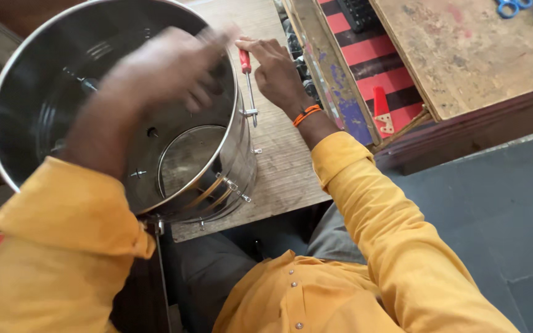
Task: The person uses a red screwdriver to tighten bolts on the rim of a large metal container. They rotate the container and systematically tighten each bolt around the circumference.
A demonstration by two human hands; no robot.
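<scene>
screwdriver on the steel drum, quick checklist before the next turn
1. Right hand grips the red-handled screwdriver: ok.
2. Screwdriver tip on the side screw of the steel drum: ok, seating cannot tell.
3. Left hand inside the drum, backing the screw: cannot tell, blurred.
4. Drum resting steady on the wooden table: cannot tell.
5. Other outer screws fitted: ok.

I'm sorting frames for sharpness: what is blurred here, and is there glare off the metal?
Head view: the left hand is smeared by motion blur over the steel drum; the right hand and its red-handled screwdriver are sharp. Head view: soft reflections streak the drum's inner wall, without blown-out glare. Head view: the light is even, with soft shadows.
</scene>
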